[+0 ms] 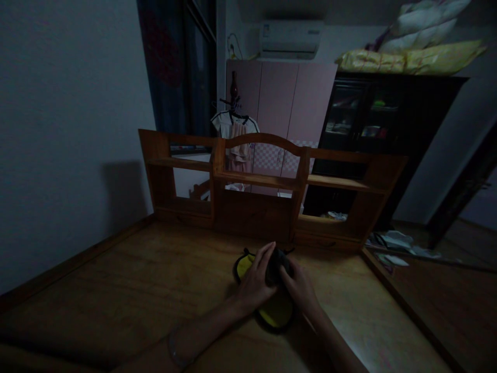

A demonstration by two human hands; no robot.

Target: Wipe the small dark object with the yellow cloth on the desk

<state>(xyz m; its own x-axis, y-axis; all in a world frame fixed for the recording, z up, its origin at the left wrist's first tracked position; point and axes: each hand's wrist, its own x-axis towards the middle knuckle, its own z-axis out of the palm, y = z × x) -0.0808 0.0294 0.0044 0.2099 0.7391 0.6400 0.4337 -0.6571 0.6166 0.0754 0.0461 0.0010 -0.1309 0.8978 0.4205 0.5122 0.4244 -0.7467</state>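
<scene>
Gripping small dark object (273, 268) between left hand (254, 285) and right hand (298, 284), 5 o'clock from view centre. Left fingers straight, together, against its 9 o'clock side; right thumb pressing its 3 o'clock side, other right fingers hidden. Yellow black-edged item (277, 314) shows at 9 and 6, on wooden surface (155, 282). Shelf unit (254, 212) at 12.

Hands (256, 285) above board (155, 280), shelf unit (252, 215) behind
</scene>
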